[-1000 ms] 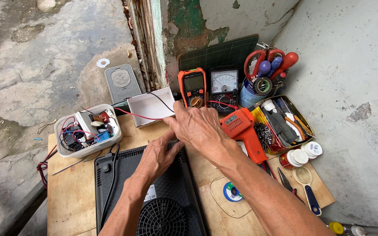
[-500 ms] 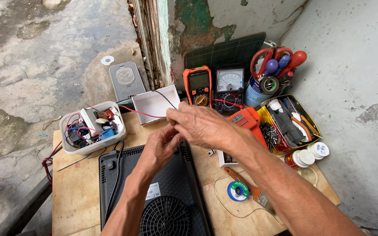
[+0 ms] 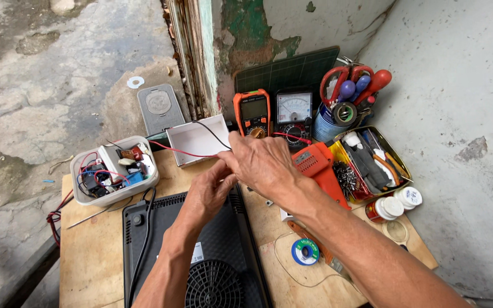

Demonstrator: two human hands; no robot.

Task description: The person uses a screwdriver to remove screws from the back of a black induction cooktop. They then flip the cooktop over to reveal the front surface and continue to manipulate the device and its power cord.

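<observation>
Now both hands meet over the far edge of the black appliance (image 3: pixel 161 239), which lies bottom-up on the wooden board (image 3: pixel 87 262). The right hand (image 3: pixel 263 165) is closed, its fingers pinching the red wire (image 3: pixel 178 151) and black wire (image 3: pixel 212 134). The left hand (image 3: pixel 209 191) lies under it with fingers bent, but whether it grips something cannot be told. The wires run toward 10 o'clock, past the white box (image 3: pixel 192 140), which is just beside the hands. At 9 o'clock stands a tray (image 3: pixel 112 171) of parts; at 12 o'clock the orange meter (image 3: pixel 252 111); at 3 o'clock the orange tool (image 3: pixel 323 168)
</observation>
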